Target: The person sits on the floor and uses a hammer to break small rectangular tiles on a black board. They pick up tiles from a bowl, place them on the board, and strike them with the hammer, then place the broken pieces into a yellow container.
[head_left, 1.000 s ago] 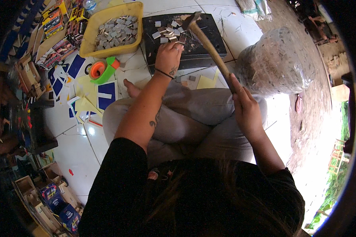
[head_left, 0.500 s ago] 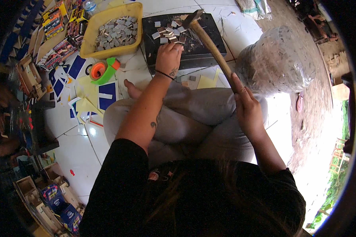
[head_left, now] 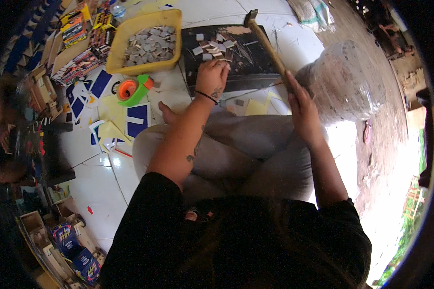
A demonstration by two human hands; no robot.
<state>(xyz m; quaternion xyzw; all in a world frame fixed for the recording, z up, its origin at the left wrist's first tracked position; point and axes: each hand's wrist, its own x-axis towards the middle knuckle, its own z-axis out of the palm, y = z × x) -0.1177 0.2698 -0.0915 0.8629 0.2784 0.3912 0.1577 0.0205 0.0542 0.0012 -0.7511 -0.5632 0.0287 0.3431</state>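
My right hand (head_left: 304,107) is wrapped round the wooden handle of a hammer (head_left: 267,44). The hammer's dark head is up over the far right of a low black slab (head_left: 255,72). My left hand (head_left: 211,79) rests at the slab's near edge with its fingers curled and pressed together. What the fingertips hold, if anything, is too small to make out. Just beyond them lies a loose pile of small square grey-and-brown pieces (head_left: 216,47). Thin nail-like slivers (head_left: 246,48) are scattered to the right of the pile.
A yellow tub (head_left: 112,60) of similar grey pieces stands left of the slab. Nearby are a green-and-orange tape dispenser (head_left: 142,90) and blue and yellow paper scraps (head_left: 138,120). To the right sits a bulky plastic-wrapped bundle (head_left: 345,82). Cardboard boxes (head_left: 74,65) line the left.
The hammer has risen slightly and its head has swung right, away from the pile. My left hand keeps its place at the slab edge. The whole view has shifted a little.
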